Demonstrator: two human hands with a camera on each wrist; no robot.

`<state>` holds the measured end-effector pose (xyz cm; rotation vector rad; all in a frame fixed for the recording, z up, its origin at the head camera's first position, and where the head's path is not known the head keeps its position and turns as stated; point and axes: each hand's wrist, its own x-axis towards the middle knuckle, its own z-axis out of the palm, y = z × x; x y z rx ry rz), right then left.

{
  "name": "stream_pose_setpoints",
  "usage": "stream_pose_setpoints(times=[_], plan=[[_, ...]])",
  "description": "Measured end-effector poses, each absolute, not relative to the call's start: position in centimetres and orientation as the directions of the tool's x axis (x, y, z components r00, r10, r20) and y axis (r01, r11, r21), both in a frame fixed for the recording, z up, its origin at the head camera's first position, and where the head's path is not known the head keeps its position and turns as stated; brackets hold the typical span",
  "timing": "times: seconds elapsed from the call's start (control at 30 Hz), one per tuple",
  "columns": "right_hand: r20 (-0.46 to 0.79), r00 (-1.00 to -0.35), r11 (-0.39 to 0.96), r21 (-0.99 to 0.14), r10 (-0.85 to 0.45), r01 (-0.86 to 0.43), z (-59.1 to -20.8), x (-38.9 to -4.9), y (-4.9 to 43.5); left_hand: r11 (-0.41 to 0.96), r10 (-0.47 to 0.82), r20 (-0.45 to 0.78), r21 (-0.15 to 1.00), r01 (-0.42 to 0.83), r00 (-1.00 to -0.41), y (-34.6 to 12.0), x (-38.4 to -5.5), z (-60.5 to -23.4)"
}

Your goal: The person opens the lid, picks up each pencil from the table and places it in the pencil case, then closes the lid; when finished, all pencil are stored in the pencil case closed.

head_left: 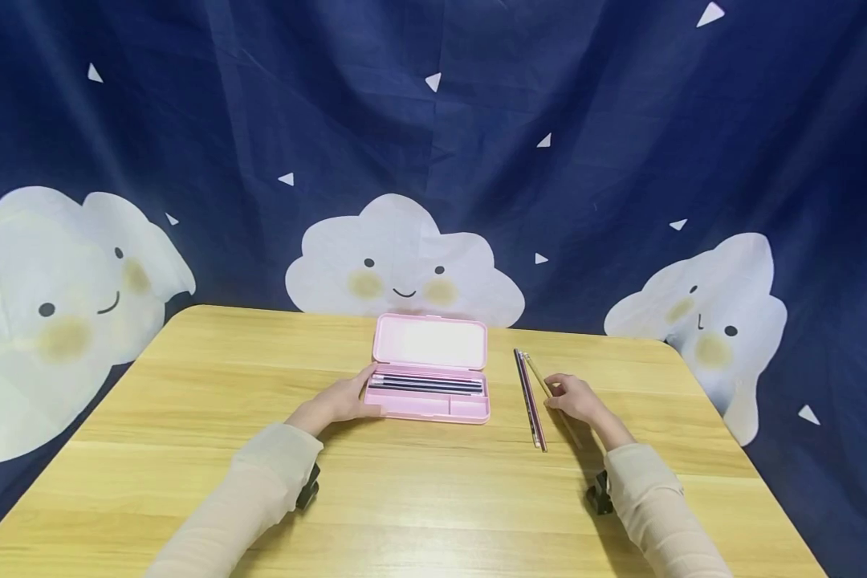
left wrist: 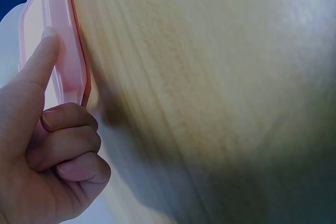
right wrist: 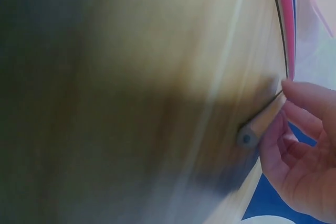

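An opened pink pencil case (head_left: 412, 407) lies on the table, its lid tipped back. Several dark pencils (head_left: 426, 384) lie side by side in its long compartment. My left hand (head_left: 341, 399) holds the case at its left end; in the left wrist view one finger lies along the case's pink wall (left wrist: 71, 72) and the others are curled. To the right of the case, my right hand (head_left: 574, 397) pinches a yellow pencil (head_left: 537, 373) lying slantwise. The right wrist view shows the end of this pencil (right wrist: 256, 128) by the thumb and fingers.
Two more pencils, one dark (head_left: 526, 400) and one reddish (head_left: 536, 413), lie together between the case and my right hand. The wooden table (head_left: 419, 498) ends at a dark blue curtain (head_left: 419, 136) printed with clouds.
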<state>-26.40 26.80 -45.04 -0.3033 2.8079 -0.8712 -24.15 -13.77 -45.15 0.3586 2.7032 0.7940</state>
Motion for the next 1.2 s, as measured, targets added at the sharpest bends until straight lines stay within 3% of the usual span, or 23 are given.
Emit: stream_pose_setpoints(times=[0.6,0.93,1.2], plan=[[-0.028,-0.971,0.741,-0.651,-0.238,-0.163,-45.1,-26.6,27.2,0.824,0.314,-0.205,0.544,0.159,-0.927,-13.8,-24.1,-45.2],[0.106,-0.961,0.653,-0.714,-0.255,-0.252,-44.3,-27.4,26.7,0.823,0.307,-0.214,0.549,0.145,-0.927,-13.8,-24.1,-45.1],[0.123,-0.947,0.608,-0.740,-0.296,-0.286,-43.9,-27.6,25.0,0.825,0.310,-0.223,0.546,0.144,-0.924,-13.7,-24.0,-44.9]])
